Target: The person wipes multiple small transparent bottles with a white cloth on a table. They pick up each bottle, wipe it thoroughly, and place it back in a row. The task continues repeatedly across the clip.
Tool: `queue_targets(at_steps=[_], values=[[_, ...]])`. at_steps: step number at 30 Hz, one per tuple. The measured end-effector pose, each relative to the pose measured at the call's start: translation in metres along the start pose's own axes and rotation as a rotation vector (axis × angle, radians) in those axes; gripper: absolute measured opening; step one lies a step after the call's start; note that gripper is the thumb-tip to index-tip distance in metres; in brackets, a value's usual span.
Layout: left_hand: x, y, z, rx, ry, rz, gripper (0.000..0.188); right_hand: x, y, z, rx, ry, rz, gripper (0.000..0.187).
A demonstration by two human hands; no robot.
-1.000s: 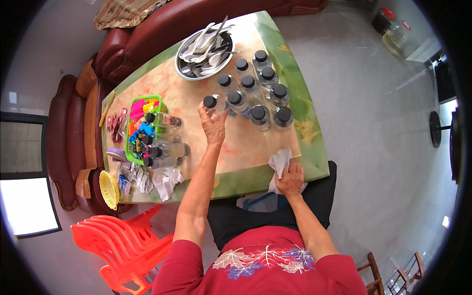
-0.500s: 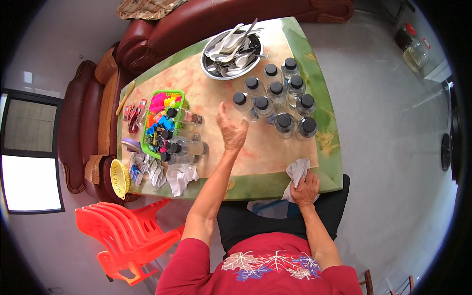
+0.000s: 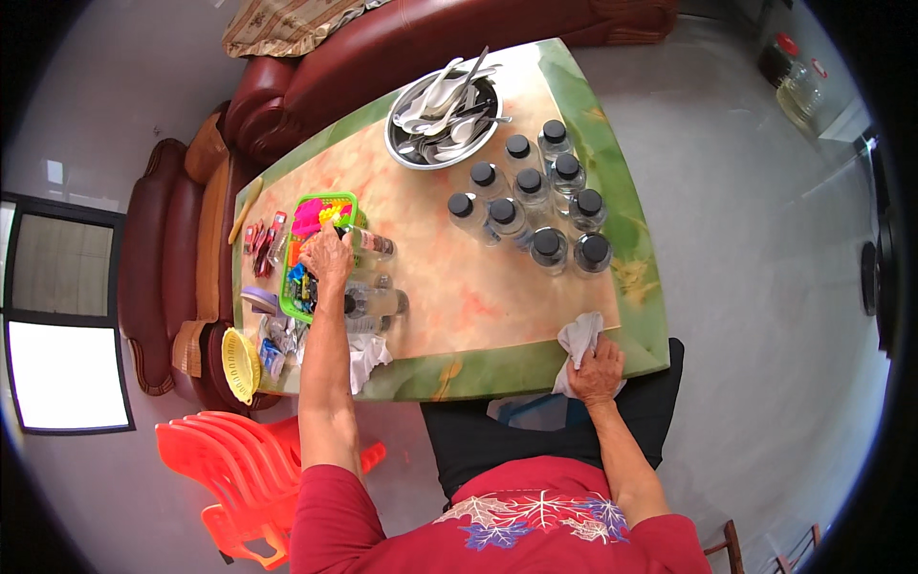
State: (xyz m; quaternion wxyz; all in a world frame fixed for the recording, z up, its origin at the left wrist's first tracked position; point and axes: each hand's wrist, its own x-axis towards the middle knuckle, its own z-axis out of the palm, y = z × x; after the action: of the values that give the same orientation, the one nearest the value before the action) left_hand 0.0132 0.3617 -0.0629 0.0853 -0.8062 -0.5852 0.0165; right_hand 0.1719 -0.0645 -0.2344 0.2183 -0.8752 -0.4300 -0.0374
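My left hand (image 3: 327,256) reaches over a green plastic basket (image 3: 358,205) filled with colourful small pieces. Its fingers bend downward beside the black cap of a clear bottle (image 3: 376,244) lying across the basket's right side. The back of the hand hides the fingertips, so a grip cannot be made out. Another clear bottle (image 3: 384,302) with a black cap lies just nearer, with more bottles partly hidden around it. At the table's near right edge, my right hand (image 3: 597,371) is closed on a crumpled white cloth (image 3: 579,337).
Several upright clear bottles (image 3: 531,187) with black caps stand together on the table's right. A metal bowl (image 3: 393,145) of spoons is at the far side. Left lie purple tape (image 3: 258,298), a yellow basket (image 3: 241,365) and white tissue (image 3: 367,357). Red plastic chairs (image 3: 229,459) stand at near left.
My left hand has swung left from the middle of the table to the green basket and the lying bottles. The right hand stays on the cloth.
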Motion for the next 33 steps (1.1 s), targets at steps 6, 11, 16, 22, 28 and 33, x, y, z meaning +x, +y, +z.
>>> queue_targets(at_steps=[6,11,16,22,28,33], values=[[-0.020,0.018,0.001,-0.093,0.250,0.330,0.034,0.003,-0.004,-0.006,0.035,0.009,0.007,0.036],[-0.094,0.047,-0.052,-0.473,0.210,0.415,0.034,0.000,-0.003,-0.004,0.015,0.040,-0.003,0.029],[-0.176,0.046,-0.062,-0.748,0.100,0.373,0.035,0.003,-0.003,-0.010,0.058,0.019,-0.010,0.028],[-0.246,0.062,-0.043,-1.119,-0.032,0.294,0.038,0.029,-0.071,-0.099,0.993,0.018,0.147,0.032],[-0.302,0.105,-0.083,-1.032,0.013,0.632,0.036,0.032,-0.106,-0.144,0.774,0.166,-0.141,0.039],[-0.323,0.107,-0.083,-1.101,-0.099,0.702,0.038,0.038,-0.077,-0.134,0.907,-0.143,0.000,0.032]])
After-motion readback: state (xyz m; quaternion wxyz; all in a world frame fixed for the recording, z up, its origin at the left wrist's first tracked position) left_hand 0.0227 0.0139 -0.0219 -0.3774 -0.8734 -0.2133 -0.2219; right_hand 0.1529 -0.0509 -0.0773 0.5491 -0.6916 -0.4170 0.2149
